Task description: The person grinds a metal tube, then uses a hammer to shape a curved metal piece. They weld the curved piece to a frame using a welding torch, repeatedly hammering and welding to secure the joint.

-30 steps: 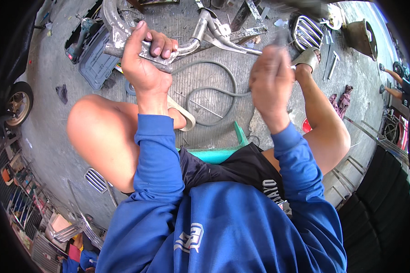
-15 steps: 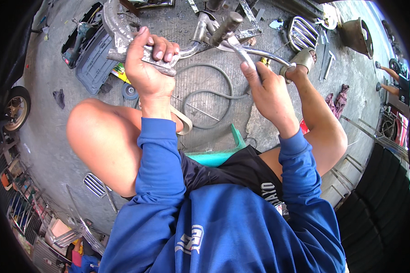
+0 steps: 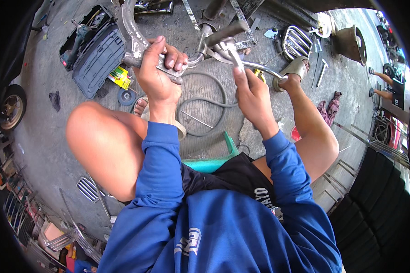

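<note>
Floor (image 3: 45, 141) below hammer (image 3: 225, 35), case (image 3: 95, 66) with probable drill (image 3: 81, 32)

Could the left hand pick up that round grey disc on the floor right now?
Probably not without letting go: the left hand is closed around a metal piece, though nothing covers the disc.

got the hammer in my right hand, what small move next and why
Probably a light tap on the metal frame, clear of the left hand: the right hand grips the hammer, whose head overlaps the frame's tubing in this view, while the left hand is wrapped around the frame.
</note>
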Available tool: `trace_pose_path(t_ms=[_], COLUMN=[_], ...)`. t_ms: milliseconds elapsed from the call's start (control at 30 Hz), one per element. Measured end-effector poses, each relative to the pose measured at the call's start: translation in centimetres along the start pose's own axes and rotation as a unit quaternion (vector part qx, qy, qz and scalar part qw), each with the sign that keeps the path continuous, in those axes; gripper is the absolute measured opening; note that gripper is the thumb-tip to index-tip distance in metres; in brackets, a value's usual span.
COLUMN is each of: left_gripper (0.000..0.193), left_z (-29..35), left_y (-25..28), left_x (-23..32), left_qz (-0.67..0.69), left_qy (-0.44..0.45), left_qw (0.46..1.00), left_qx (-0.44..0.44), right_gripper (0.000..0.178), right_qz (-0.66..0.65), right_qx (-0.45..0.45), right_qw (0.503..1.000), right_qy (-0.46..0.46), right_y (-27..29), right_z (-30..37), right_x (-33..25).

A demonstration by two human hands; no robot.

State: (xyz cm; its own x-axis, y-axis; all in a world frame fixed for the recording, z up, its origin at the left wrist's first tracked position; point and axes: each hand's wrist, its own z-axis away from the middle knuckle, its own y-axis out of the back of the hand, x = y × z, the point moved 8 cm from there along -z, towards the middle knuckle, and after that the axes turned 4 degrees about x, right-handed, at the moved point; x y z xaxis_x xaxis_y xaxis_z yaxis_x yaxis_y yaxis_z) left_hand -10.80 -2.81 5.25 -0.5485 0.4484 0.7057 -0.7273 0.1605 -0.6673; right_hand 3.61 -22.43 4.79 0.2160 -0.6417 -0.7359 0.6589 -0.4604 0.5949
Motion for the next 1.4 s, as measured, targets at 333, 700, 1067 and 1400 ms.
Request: trace_pose_path(t_ms=[333, 700, 1067, 1400], left_gripper=[0.028, 0.031, 0.031, 0.028], left_z=[0.7, -0.3, -0.5, -0.9], left_y=[-2.3, -1.9, -1.3, 0.8], left_x=[1.4, 2.0, 1.9, 0.9], left_qz=[-0.043, 0.052, 0.040, 0.107], left_qy=[-0.057, 0.008, -0.019, -0.037], left_qw=[0.996, 0.989, 0.987, 0.977], left_qx=[0.051, 0.139, 0.153, 0.184], right_gripper=[0.044, 0.055, 0.073, 0.031], right_qz=[0.306, 0.228, 0.168, -0.345], right_qx=[-0.152, -0.020, 0.112, 0.295], right_qw=[0.940, 0.970, 0.925, 0.864], right_qy=[0.003, -0.084, -0.322, -0.219], right_y=[2.2, -11.5, -6.3, 1.5], right_z=[2.8, -1.3, -8.2, 1.8], right_x=[11.2, 27.6, 39.3, 20.1])
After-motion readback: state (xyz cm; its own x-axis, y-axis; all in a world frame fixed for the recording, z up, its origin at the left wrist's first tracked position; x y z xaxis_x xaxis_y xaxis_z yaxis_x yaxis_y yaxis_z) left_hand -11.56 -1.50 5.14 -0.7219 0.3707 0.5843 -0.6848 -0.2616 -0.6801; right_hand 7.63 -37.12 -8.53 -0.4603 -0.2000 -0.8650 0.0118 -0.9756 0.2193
